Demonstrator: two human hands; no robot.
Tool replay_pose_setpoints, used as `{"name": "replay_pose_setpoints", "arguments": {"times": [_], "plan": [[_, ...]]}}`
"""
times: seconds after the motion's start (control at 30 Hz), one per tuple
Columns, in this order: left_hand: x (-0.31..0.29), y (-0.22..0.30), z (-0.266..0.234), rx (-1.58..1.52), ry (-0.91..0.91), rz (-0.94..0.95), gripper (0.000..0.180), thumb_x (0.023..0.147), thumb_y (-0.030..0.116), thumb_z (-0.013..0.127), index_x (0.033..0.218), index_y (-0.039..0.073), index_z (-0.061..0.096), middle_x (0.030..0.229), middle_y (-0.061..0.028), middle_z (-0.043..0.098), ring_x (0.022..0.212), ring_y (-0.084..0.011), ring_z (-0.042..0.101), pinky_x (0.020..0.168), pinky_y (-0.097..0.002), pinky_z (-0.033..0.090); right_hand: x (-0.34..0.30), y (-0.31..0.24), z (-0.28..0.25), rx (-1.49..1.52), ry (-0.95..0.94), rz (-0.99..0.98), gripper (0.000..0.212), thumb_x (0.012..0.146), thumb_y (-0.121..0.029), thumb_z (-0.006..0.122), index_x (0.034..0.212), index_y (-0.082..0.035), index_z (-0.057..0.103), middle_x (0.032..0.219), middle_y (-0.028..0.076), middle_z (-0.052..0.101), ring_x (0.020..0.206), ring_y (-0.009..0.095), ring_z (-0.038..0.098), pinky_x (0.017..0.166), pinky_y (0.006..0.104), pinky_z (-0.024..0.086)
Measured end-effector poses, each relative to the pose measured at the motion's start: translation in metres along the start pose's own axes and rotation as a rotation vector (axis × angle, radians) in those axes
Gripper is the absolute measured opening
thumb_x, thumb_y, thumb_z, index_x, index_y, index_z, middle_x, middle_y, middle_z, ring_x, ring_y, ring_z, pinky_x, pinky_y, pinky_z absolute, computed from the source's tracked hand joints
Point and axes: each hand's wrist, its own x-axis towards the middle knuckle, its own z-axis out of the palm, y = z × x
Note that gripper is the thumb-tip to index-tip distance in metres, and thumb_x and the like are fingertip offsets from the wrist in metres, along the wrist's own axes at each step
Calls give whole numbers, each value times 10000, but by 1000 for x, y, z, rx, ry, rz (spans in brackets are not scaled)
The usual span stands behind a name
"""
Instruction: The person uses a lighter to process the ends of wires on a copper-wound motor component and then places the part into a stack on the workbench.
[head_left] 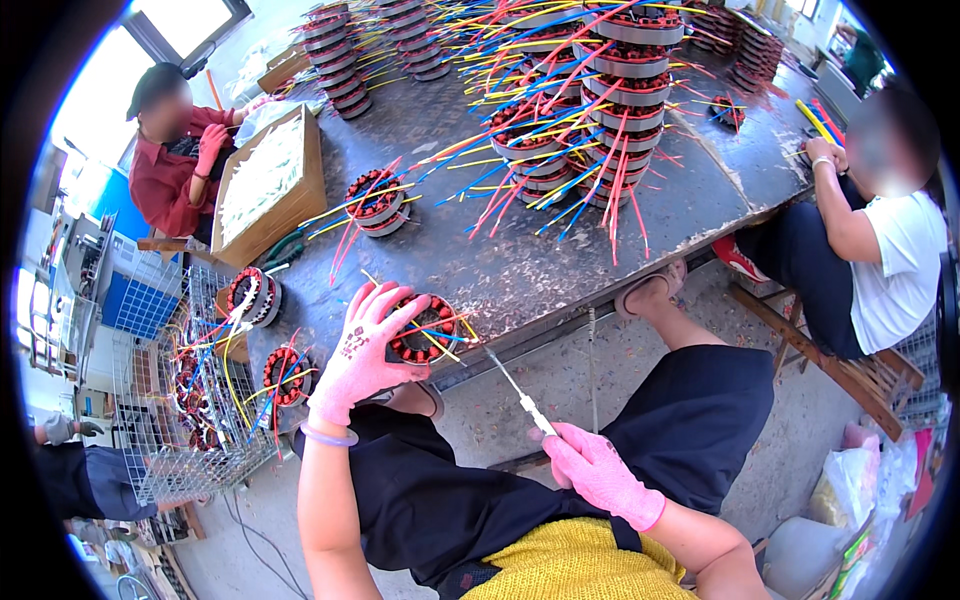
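Observation:
My left hand (362,350), in a pink glove, is closed round the side of a motor stator (436,348) at the table's near edge. The stator is a ring with red-wrapped coils inside and yellow, red and white wire ends sticking out to the right. In my right hand (602,478), also pink-gloved, is a soldering iron (535,411) with a white handle and thin metal shaft. Its tip points up and left, close to the wire ends; whether it touches them I cannot tell. Another stator (376,203) lies beyond my left hand.
Tall stacks of stators (625,110) with wires stand on the dark table (460,260). Two stators (254,298) (287,376) sit at its left. A cardboard box (265,185) holds white pieces. A wire basket (205,460) stands left. Co-workers sit at left (175,195) and right (850,240).

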Motion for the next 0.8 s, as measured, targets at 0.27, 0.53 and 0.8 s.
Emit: {"name": "replay_pose_setpoints", "arguments": {"times": [0.27,0.53,0.8], "plan": [[1,1,0,4,-3,-6,941,536,211,891,1408,154,542,1442,-113,482,1425,-359,332,1216,-496,218,-1,-3,1,4,-15,0,372,1047,-270,479,1270,12,573,698,0,513,612,68,491,579,266,430],[1,0,1,6,-2,-9,934,538,220,890,1404,156,546,1442,-109,479,1428,-356,328,1220,-496,212,0,-3,0,-55,-4,-35,377,1049,-285,471,1255,15,569,683,22,518,605,83,501,584,284,441],[1,0,1,5,-7,-9,937,537,231,892,1405,163,546,1436,-108,480,1429,-354,326,1222,-498,208,0,-3,-1,-54,-6,-18,376,1046,-281,471,1262,11,569,688,20,522,609,85,504,585,285,439]]}}
